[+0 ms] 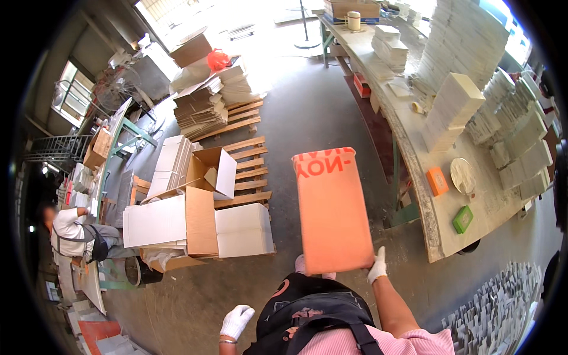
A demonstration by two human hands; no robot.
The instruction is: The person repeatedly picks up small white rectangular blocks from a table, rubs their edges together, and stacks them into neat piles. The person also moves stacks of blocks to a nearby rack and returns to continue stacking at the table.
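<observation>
My right hand, in a white glove, grips the lower right corner of an orange rectangular package with red lettering near its far end. The package is held up in front of my body, above the grey floor. Part of my right hand's fingers is hidden behind its edge. Off to the left of my apron, my left hand, also gloved in white, hangs apart from everything, with nothing in it and its fingers loosely bent.
Left, open cardboard boxes and stacked flat cartons rest on wooden pallets. A long workbench on the right bears white stacks, an orange box and a green box. Another person works far left.
</observation>
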